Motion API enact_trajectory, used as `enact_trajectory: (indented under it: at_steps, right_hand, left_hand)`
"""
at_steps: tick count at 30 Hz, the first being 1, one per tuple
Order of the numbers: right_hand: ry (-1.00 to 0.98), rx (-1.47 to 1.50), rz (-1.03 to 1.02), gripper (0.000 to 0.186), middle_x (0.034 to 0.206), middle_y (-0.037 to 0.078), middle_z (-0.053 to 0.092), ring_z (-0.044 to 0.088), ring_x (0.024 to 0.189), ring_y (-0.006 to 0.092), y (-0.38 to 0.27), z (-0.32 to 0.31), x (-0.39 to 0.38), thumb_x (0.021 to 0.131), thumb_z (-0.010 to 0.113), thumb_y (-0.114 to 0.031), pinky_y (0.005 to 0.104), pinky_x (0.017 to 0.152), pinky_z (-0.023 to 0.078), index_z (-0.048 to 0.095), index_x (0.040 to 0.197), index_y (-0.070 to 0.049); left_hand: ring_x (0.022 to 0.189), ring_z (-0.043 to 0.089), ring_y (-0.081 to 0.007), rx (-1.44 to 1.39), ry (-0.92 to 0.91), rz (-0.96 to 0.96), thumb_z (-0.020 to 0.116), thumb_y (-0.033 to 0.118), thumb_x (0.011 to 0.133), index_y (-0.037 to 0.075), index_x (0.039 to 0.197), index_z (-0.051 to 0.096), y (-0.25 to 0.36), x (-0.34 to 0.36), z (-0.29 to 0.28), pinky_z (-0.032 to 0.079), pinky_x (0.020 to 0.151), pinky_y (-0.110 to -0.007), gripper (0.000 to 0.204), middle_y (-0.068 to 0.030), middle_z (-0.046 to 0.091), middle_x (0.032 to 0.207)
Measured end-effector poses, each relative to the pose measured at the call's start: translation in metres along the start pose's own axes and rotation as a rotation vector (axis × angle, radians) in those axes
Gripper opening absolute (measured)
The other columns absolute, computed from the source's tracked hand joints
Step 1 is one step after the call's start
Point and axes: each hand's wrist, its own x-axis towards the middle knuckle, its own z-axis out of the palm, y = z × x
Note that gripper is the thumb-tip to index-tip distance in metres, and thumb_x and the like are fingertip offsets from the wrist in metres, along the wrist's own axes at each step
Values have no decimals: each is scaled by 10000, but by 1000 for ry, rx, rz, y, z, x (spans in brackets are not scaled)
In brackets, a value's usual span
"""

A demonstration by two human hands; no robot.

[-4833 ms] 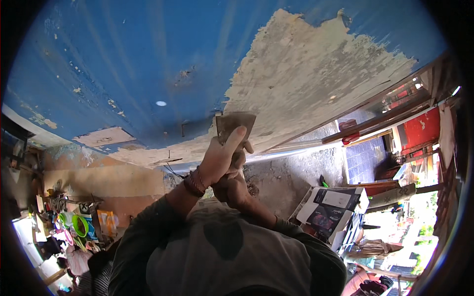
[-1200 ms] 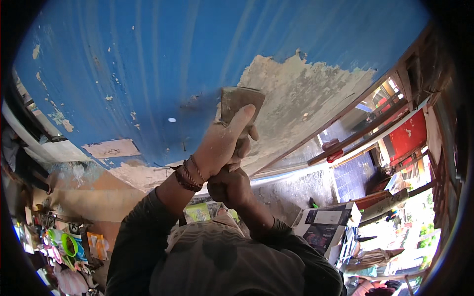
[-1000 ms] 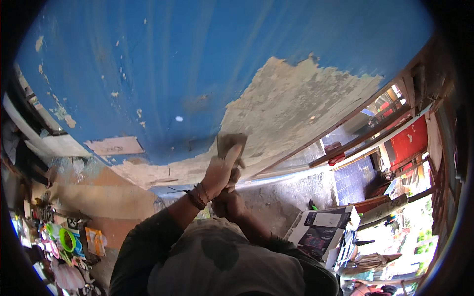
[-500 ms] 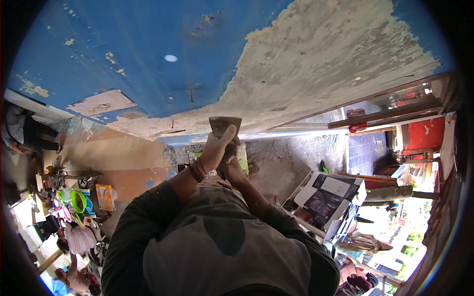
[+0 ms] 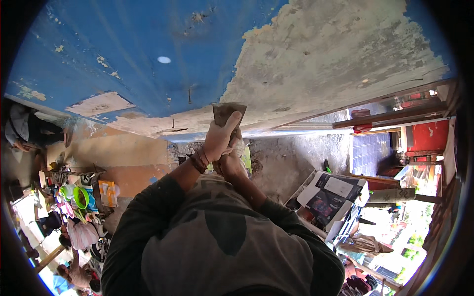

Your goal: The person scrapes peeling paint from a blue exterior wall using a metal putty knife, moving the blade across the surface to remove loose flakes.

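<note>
A wide-bladed scraper [image 5: 229, 109] points at the wall, its edge at the border of blue paint and bare plaster. My left hand [image 5: 217, 140] is closed round it, the thumb lying up along the blade. Beads circle that wrist. Just below, my right hand [image 5: 232, 165] is closed at the lower part of the tool; the handle is mostly hidden by my fingers. Blue paint [image 5: 143, 49] covers the wall's left part, and a large patch of grey plaster [image 5: 316, 64] lies exposed to the right. A nail [image 5: 189, 95] sticks out of the blue paint.
At the right stands an open cardboard box [image 5: 333, 195] near a wooden window frame [image 5: 395, 116]. To the left are a bright green ring-shaped item [image 5: 80, 197] among clutter, and a person [image 5: 29, 126] beside the wall. Other people show at lower left.
Both hands and the scraper have moved slightly up along the wall, the blade a little farther right. My hands still grip it. The view has shifted slightly.
</note>
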Motion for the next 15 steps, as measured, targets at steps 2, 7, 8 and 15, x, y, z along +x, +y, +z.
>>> enact_trajectory:
  at_steps: [2, 7, 8, 15]
  right_hand:
    - [-41, 50, 24, 92, 536, 30, 484, 462, 432, 122, 17, -11, 8, 712, 529, -32, 266, 386, 333, 508, 623, -44]
    - [-195, 90, -42, 114, 569, 42, 521, 466, 433, 121, 6, -19, 19, 745, 522, -60, 269, 385, 339, 534, 633, -43]
    - [-205, 85, -44, 114, 569, 42, 521, 466, 433, 121, 6, -18, 18, 745, 522, -60, 269, 385, 339, 534, 633, -43]
    - [-122, -62, -56, 179, 564, 14, 465, 428, 434, 87, 0, -8, 6, 856, 463, -265, 235, 379, 292, 488, 872, -88]
  left_hand:
    - [281, 312, -89, -6, 27, -35, 530, 493, 857, 22, 597, 507, -5, -4, 5, 240, 285, -229, 538, -28, 429, 435]
    - [276, 302, -92, -30, -27, 43, 541, 463, 861, 32, 581, 486, 31, -10, 19, 232, 273, -230, 516, -19, 413, 430]
    - [276, 302, -92, -30, -20, 52, 541, 463, 861, 32, 581, 486, 30, -10, 17, 232, 273, -230, 516, -19, 413, 430]
    - [270, 296, -93, -15, 25, 31, 525, 432, 876, 52, 559, 479, 39, -19, 24, 220, 275, -229, 497, -16, 401, 411]
